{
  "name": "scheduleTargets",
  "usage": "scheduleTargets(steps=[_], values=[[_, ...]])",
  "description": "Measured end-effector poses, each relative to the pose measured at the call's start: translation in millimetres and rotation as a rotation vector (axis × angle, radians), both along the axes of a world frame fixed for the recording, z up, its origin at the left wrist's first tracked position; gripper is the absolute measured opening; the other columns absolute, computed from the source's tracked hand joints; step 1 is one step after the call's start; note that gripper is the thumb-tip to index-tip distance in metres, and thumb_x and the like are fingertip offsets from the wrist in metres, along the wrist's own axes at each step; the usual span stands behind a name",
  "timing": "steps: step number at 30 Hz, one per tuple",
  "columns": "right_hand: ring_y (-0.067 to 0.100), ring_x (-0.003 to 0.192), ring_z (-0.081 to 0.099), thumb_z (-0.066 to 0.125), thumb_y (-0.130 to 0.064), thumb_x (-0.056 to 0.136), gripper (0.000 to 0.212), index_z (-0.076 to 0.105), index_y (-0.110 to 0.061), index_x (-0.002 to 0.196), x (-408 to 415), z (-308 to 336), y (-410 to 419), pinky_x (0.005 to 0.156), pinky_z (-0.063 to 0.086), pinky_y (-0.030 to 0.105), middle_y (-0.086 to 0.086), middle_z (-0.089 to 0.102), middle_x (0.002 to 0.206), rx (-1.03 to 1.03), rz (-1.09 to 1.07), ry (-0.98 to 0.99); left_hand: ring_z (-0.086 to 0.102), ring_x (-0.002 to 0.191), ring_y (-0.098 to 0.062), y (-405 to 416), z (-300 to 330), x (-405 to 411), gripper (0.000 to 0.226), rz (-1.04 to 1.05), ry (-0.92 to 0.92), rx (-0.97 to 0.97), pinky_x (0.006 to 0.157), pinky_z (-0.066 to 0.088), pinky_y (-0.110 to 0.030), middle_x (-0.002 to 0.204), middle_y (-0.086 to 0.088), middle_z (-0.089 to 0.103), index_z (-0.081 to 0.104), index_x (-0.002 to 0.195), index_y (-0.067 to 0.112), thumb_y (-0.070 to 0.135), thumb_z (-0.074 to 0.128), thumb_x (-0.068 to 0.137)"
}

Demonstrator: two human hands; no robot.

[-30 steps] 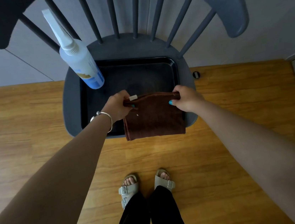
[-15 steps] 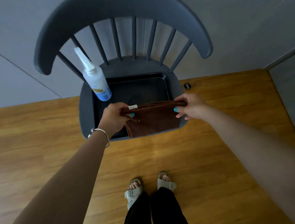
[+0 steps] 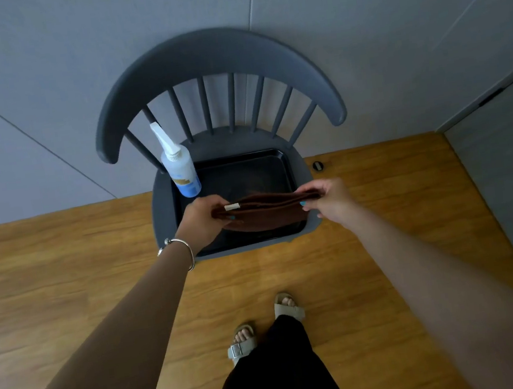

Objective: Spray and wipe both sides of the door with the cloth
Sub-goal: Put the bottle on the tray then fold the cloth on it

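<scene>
Your two hands are apart, each pinching one end of the folded brown cloth (image 3: 267, 214), which hangs stretched between them over the front half of the black tray (image 3: 245, 169). Your left hand (image 3: 202, 222) grips the end at nine o'clock of the cloth, by its small white tag; your right hand (image 3: 330, 201) pinches the end at three o'clock. The tray sits on the seat of the grey chair (image 3: 209, 54). The spray bottle (image 3: 181, 168) stands in the tray's corner at eleven o'clock from the cloth, just beyond your left hand and not touching it.
</scene>
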State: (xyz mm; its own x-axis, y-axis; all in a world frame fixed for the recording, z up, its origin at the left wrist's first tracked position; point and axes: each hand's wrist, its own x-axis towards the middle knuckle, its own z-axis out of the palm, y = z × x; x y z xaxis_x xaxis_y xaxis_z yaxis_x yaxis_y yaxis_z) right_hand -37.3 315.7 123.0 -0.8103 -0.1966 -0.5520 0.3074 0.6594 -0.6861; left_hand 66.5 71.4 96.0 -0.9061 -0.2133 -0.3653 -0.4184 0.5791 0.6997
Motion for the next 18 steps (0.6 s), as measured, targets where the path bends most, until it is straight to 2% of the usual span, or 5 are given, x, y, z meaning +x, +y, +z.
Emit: scheduleTargets(steps=[4, 9, 11, 13, 18], values=[[0.003, 0.066, 0.071, 0.064, 0.008, 0.089, 0.033, 0.071, -0.024, 0.089, -1, 3, -2, 0.048, 0.049, 0.016, 0.000, 0.071, 0.093, -0.053, -0.015, -0.042, 0.062, 0.084, -0.015, 5, -7, 10, 0.019, -0.044, -0.085, 0.027, 0.076, 0.047, -0.025, 0.086, 0.002, 0.067, 0.065, 0.085, 0.026, 0.010, 0.075, 0.084], [0.011, 0.090, 0.071, 0.065, 0.008, 0.087, 0.030, 0.071, -0.020, 0.081, -8, 15, -5, 0.051, 0.052, 0.020, -0.009, 0.073, 0.101, -0.114, 0.104, -0.013, 0.060, 0.070, -0.009, 16, -10, 14, 0.017, -0.121, -0.082, 0.066, 0.054, 0.043, -0.008, 0.081, 0.008, 0.063, 0.067, 0.090, 0.024, 0.009, 0.074, 0.086], [0.012, 0.095, 0.070, 0.065, 0.009, 0.087, 0.029, 0.070, -0.018, 0.078, -11, 21, -7, 0.056, 0.055, 0.020, -0.010, 0.073, 0.098, -0.167, 0.132, 0.001, 0.065, 0.081, -0.013, 24, -13, 13, 0.024, -0.219, -0.073, 0.077, 0.066, 0.051, -0.016, 0.087, 0.009, 0.064, 0.067, 0.092, 0.027, 0.005, 0.072, 0.084], [0.009, 0.094, 0.070, 0.065, 0.012, 0.085, 0.029, 0.070, -0.015, 0.077, -12, 25, -7, 0.062, 0.056, 0.021, -0.010, 0.074, 0.095, -0.219, 0.146, 0.016, 0.064, 0.091, -0.012, 33, -18, 13, 0.025, -0.280, -0.061, 0.078, 0.077, 0.050, -0.017, 0.094, 0.009, 0.066, 0.070, 0.098, 0.022, 0.002, 0.070, 0.084], [0.002, 0.087, 0.070, 0.066, 0.018, 0.080, 0.022, 0.069, -0.004, 0.079, -17, 33, -4, 0.073, 0.056, 0.018, 0.005, 0.072, 0.097, -0.298, 0.176, 0.072, 0.065, 0.109, -0.021, 55, -26, 10, 0.026, -0.222, 0.138, 0.140, 0.097, 0.050, -0.031, 0.118, -0.006, 0.069, 0.075, 0.098, 0.006, -0.009, 0.070, 0.077]])
